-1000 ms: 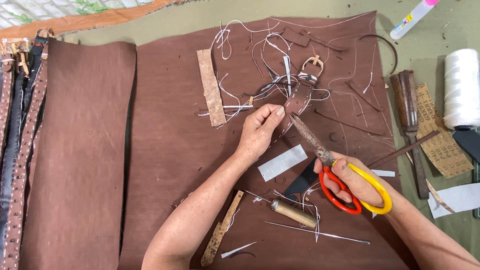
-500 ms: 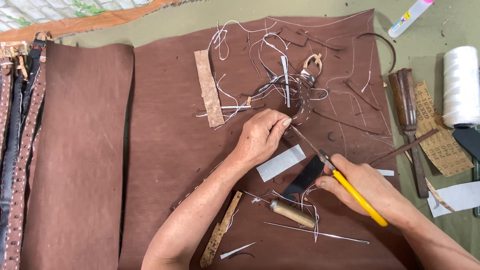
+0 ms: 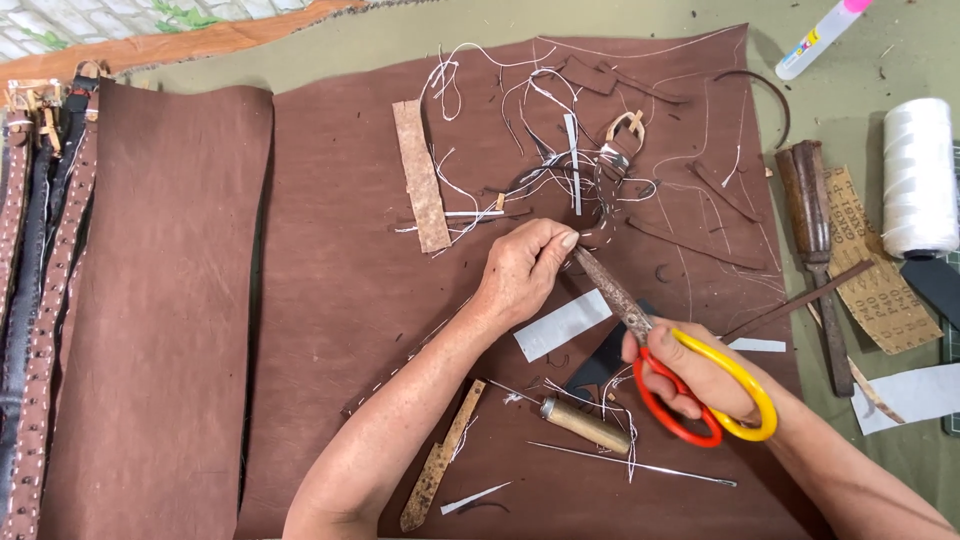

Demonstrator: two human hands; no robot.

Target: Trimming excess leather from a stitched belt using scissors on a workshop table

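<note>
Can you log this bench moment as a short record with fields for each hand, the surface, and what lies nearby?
left hand: left hand pinches a dark strap end beside the blade tips
right hand: right hand grips scissors with red and yellow handles, rusty blades closed or nearly closed, pointing toward the left hand
surface: brown leather sheet
near the hands: wooden-handled awl, white paper strip, long needle
right edge: white thread spool, rusty chisel
left edge: studded belts

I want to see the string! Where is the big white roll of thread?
In the head view, the white thread spool stands at the far right on the green mat, beside the sandpaper strip and brown-handled tool, well past the right hand.
</note>
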